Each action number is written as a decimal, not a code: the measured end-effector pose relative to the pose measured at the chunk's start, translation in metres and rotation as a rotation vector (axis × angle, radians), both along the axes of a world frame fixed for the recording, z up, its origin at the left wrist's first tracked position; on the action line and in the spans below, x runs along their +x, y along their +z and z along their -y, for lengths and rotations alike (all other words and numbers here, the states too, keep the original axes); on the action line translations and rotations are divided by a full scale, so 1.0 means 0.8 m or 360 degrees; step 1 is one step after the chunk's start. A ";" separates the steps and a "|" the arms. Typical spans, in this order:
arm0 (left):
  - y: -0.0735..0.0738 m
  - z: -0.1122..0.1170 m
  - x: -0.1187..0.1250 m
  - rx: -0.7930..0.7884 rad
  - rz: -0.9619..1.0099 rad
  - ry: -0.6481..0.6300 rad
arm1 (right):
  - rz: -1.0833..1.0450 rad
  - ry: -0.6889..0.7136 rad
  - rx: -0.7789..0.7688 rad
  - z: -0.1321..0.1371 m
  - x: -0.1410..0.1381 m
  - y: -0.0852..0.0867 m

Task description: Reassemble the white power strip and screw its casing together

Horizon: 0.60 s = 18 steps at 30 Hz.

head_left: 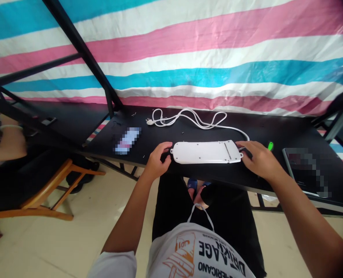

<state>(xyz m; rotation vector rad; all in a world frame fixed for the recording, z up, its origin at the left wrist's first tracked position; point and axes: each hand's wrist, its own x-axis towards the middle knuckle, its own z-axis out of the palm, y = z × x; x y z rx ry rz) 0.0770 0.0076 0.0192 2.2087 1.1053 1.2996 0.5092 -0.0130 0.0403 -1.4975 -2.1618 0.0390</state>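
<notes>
Where the right hand (260, 160) covers the power strip (204, 151), its cord (189, 116) disappears.

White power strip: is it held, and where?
Flat white plastic power strip, on the black table: left hand touches one short end, right hand the other.

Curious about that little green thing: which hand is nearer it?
The right hand, at the corded end of the white power strip; the green thing lies just beyond it. The left hand is at the other end.
</notes>
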 end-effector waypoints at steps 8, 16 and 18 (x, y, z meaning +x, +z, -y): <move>0.022 -0.010 -0.008 -0.0569 -0.0320 -0.0266 | -0.0028 0.0031 -0.0730 -0.011 0.019 0.032; 0.038 -0.016 0.009 -0.0550 -0.0398 -0.0183 | -0.0005 0.0230 -0.0712 -0.034 -0.002 0.040; 0.037 -0.017 0.010 -0.0529 -0.0388 -0.0177 | -0.0028 0.0212 -0.0740 -0.037 0.000 0.039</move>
